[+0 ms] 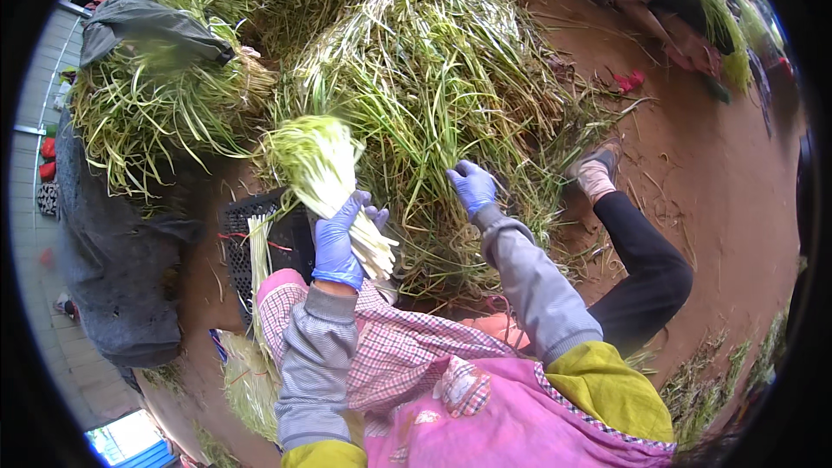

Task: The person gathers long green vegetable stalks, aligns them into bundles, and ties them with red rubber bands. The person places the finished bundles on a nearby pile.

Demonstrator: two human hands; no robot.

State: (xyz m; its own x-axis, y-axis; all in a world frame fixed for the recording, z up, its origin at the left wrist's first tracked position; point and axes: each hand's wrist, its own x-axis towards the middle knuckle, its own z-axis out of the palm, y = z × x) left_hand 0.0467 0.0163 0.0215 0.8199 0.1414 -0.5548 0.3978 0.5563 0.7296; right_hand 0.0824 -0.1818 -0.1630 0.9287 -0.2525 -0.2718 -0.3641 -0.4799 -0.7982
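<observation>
My left hand [339,244], in a blue-violet glove, grips a thick bunch of pale-stalked greens [325,169]. Its leafy yellow-green end points up and away, while the white stalk ends angle down to the right. Over the near side of a large heap of long, thin-leaved greens [422,91] is my right hand [473,187], gloved alike, its fingers bent toward the leaves. Whether any leaf is pinched in it cannot be made out. The heap mixes green blades with dry, brownish strands.
Left of my knees stands a black plastic crate [240,240] with pale stalks [259,253] leaning along it. A tied bundle [244,377] lies below. More greens [162,104] rest over dark cloth [123,260] at left. Another person's legs [624,6] show at upper right on the brown floor [728,208].
</observation>
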